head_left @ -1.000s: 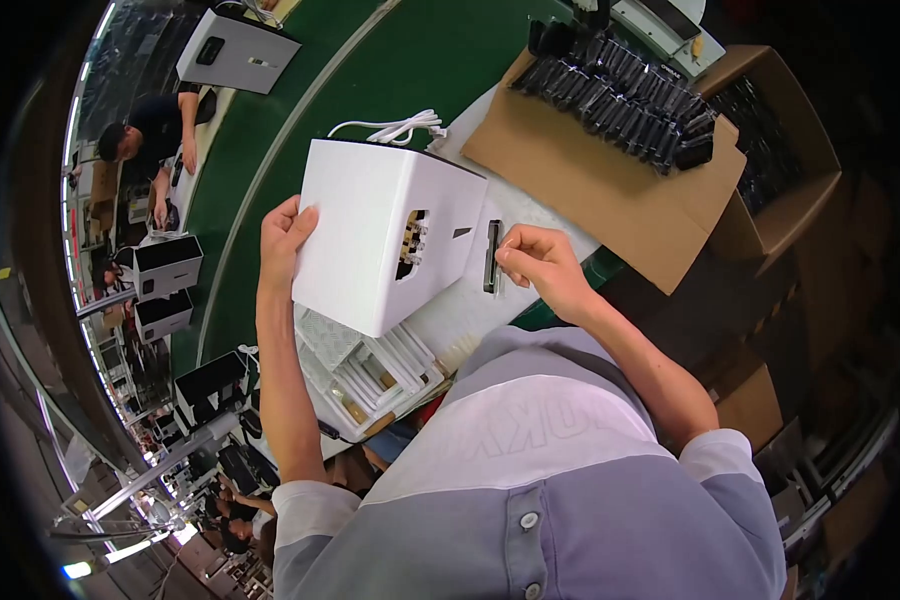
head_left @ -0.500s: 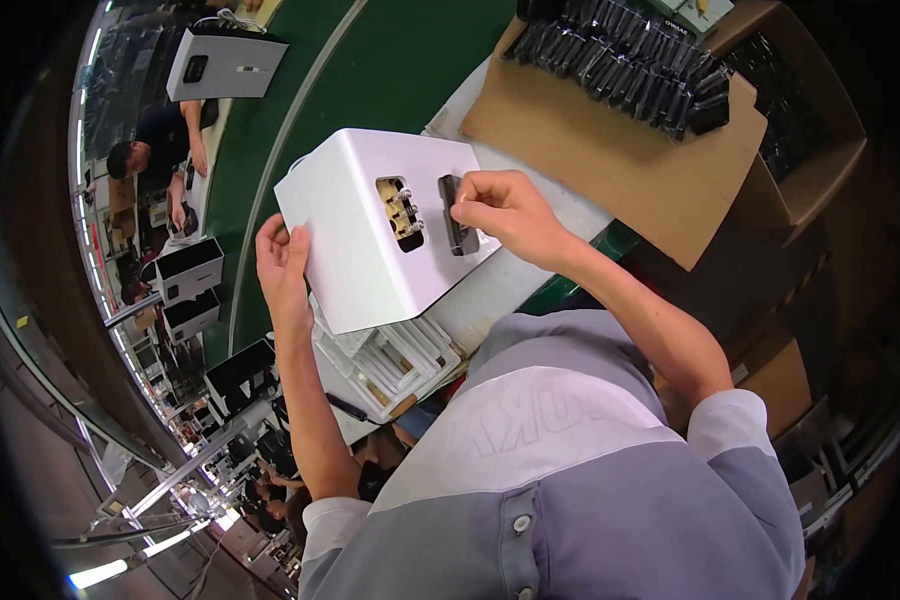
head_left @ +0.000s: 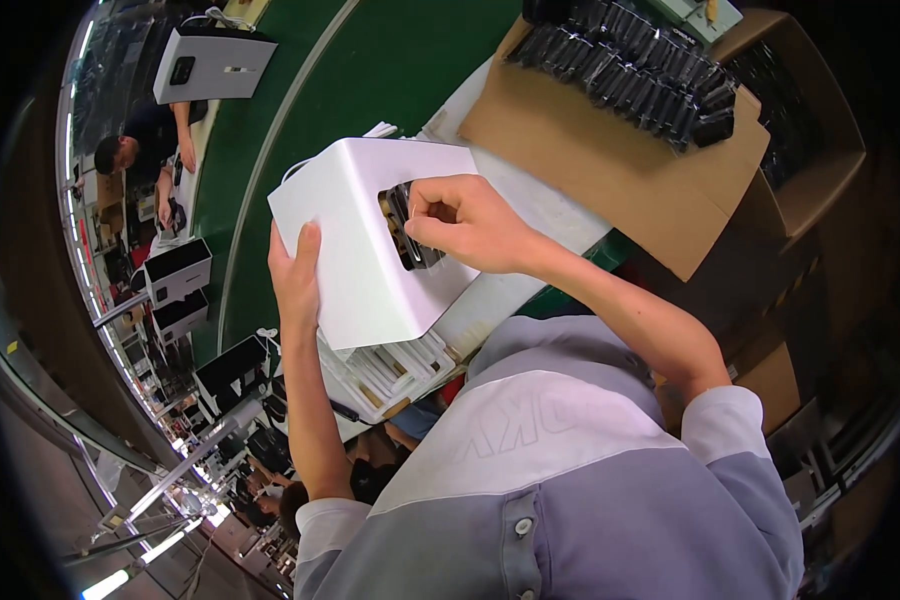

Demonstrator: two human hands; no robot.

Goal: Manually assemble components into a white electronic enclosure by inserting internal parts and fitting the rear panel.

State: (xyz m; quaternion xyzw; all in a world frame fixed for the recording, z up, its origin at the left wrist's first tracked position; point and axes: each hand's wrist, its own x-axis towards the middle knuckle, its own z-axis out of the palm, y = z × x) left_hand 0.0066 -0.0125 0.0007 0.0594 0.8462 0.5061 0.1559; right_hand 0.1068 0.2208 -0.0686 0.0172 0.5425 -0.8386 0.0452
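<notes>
In front of me stands a white box-shaped appliance housing with a rounded oblong cutout in one face. My left hand grips its left side, thumb on the white surface and the other fingers mostly hidden behind the edge. Pinched in my right hand is a dark oblong cover, held over the cutout and partly overlapping it. A strip of the yellowish inside shows beside the cover. Whether the cover is seated or only held against the face, I cannot tell; my fingers hide part of it.
White panels are stacked below the housing. A green conveyor belt runs behind, with another white appliance beyond. Plastic-wrapped black parts lie on cardboard, beside an open carton. A co-worker sits across the belt.
My right hand has moved left with the dark cover, from beside the cutout to over it. The housing has turned and shifted slightly; my left hand's thumb now lies farther onto its surface.
</notes>
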